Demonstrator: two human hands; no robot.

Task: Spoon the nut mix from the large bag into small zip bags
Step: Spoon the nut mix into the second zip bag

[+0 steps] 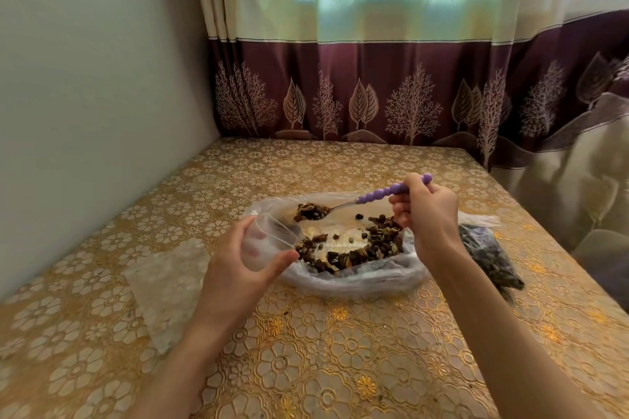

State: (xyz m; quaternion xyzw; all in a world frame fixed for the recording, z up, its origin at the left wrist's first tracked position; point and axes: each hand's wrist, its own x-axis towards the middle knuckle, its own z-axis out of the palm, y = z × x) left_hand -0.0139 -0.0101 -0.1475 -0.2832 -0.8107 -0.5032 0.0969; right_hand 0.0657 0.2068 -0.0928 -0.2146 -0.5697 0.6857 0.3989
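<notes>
Head view — mid-transfer: right hand (425, 211) gripping loaded spoon (343, 207) above large bag (357, 277) of nut mix (371, 248); left hand (245, 258) curled round open small zip bag (269, 241). Next, likely: tip spoon into its mouth — steadily.

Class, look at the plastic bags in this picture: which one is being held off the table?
The small clear zip bag, held up by the left hand. The large bag, the filled bag and the flat empty bags lie on the table.
</notes>
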